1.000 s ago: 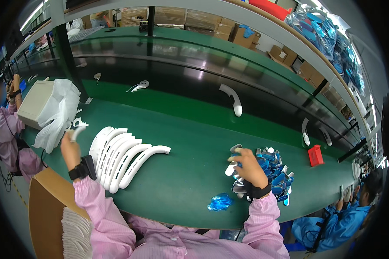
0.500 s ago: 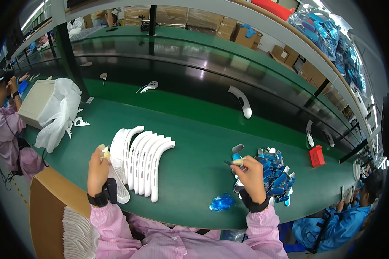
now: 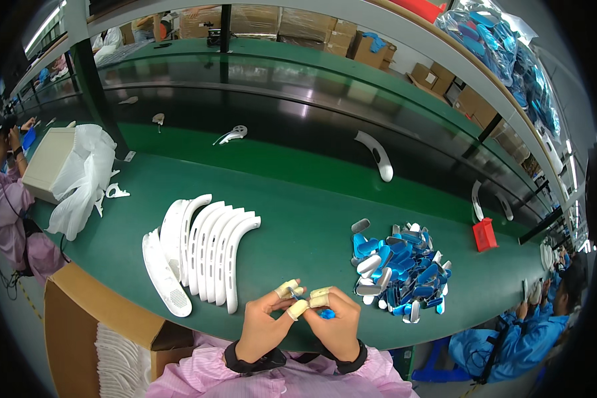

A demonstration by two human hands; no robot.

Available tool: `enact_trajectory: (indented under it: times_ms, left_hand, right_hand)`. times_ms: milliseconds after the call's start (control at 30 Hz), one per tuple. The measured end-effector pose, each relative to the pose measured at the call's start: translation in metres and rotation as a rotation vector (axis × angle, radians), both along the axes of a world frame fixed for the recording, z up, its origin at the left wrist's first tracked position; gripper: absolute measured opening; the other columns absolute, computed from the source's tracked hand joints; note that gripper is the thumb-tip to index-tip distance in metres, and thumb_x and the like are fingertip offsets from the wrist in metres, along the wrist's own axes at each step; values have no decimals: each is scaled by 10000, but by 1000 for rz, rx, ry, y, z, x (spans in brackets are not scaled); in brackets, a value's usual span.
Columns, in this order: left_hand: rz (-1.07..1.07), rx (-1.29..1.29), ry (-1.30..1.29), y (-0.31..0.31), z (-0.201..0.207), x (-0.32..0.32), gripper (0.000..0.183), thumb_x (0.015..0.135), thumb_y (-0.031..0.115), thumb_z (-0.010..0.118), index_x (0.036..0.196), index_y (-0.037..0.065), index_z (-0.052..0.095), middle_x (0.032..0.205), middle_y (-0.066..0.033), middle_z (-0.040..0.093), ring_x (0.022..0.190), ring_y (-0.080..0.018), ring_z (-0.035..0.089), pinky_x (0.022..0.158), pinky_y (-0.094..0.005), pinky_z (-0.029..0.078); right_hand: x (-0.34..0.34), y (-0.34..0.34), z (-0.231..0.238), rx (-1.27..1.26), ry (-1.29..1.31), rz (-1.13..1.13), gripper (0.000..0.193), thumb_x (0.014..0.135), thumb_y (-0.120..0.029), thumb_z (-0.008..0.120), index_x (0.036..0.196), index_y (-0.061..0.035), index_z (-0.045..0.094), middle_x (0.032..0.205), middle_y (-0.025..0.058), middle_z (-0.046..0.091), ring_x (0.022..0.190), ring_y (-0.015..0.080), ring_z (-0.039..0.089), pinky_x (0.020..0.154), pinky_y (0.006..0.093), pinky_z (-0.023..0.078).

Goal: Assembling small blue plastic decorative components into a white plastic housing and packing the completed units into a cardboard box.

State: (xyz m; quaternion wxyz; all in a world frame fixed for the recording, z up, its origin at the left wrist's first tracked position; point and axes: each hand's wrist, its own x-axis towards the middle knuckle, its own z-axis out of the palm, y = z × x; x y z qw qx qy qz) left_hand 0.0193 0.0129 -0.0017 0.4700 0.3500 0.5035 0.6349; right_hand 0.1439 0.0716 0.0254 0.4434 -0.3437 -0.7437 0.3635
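My left hand (image 3: 264, 326) and my right hand (image 3: 339, 324) meet near the table's front edge, yellow covers on several fingertips. Pinched between them is a small oval piece (image 3: 298, 296), dark with some blue, mostly covered by the fingers. A bit of crumpled blue film (image 3: 327, 314) shows at my right hand, which hides the rest. To the left, curved white plastic shells (image 3: 213, 255) stand in a fanned row, with one perforated shell (image 3: 166, 282) at its near left end. On the right is a heap of small oval pieces (image 3: 404, 268), many faced in blue film.
A red bin (image 3: 485, 234) stands right of the heap. At far left, a grey box (image 3: 49, 162) is draped with white wrapping (image 3: 89, 179). A cardboard box (image 3: 99, 292) of white parts is at lower left. Beyond runs a dark conveyor (image 3: 298, 129). People work at both sides.
My left hand has left the perforated shell and come to the middle. My right hand has brought the small oval piece from beside the heap leftward, and both hands now meet on it.
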Motion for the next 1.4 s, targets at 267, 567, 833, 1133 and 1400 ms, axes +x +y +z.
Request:
enact_trajectory:
  times_ms: [267, 567, 833, 1133, 1400]
  left_hand:
    - [-296, 98, 315, -4, 8, -17, 407, 886, 92, 639, 1277, 16, 557, 1100, -98, 665, 914, -140, 620, 826, -277, 488]
    - [-316, 89, 434, -8, 10, -20, 316, 905, 80, 587, 1217, 32, 601, 922, -116, 658, 771, -212, 582, 737, -286, 470]
    - [-246, 98, 450, -6, 17, -24, 259, 915, 84, 579, 1163, 48, 646, 965, -112, 671, 825, -205, 610, 771, -286, 479]
    - [-241, 92, 521, -5, 11, -21, 207, 880, 80, 630, 1078, 46, 680, 926, -99, 664, 778, -205, 593, 705, -287, 483]
    - [-387, -87, 85, -12, 17, -38, 141, 819, 61, 714, 923, -26, 677, 823, -57, 652, 655, -101, 580, 592, -233, 466]
  right_hand:
    - [26, 13, -3, -317, -75, 259, 99, 717, 4, 746, 777, 0, 668, 672, -9, 554, 563, 48, 447, 497, 214, 348]
    - [36, 24, -4, -516, -105, 245, 106, 739, -44, 761, 773, -14, 665, 614, -30, 518, 575, 18, 428, 498, 202, 314]
    - [81, 27, -19, 344, -525, -92, 148, 684, 17, 698, 813, -22, 639, 828, 92, 599, 780, 239, 576, 689, 328, 468]
    - [63, 22, 37, 232, -470, 234, 456, 677, -189, 816, 1087, -66, 660, 1068, 92, 629, 991, 296, 568, 868, 405, 443]
    - [29, 41, 25, -174, -394, 679, 361, 813, -61, 700, 1166, -41, 628, 979, 69, 640, 883, 184, 603, 768, 312, 465]
